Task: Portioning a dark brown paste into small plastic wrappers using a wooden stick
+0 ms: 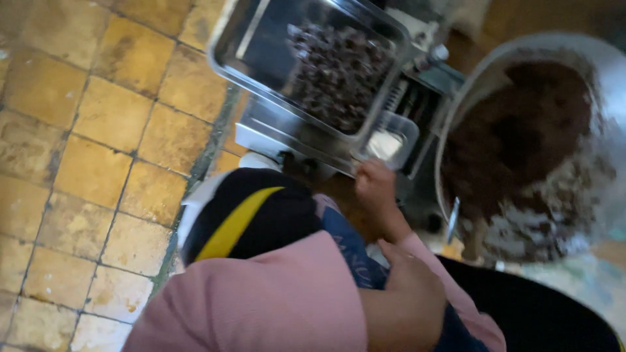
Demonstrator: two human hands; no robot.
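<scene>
Yellow floor tiles (91,169) fill nine o'clock. My hand (373,182) pinches the clear tub (389,140) at center, fingers clamped on its rim; which hand it is I can't tell. At twelve o'clock, a steel tray (261,58) holds dark lumps (336,72). At three o'clock, a bowl (613,72) holds brown powder (515,137).

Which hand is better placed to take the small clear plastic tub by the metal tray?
Right. The right hand touches the small clear plastic tub beside the rectangular metal tray; the left hand sits lower, apart from it.
</scene>
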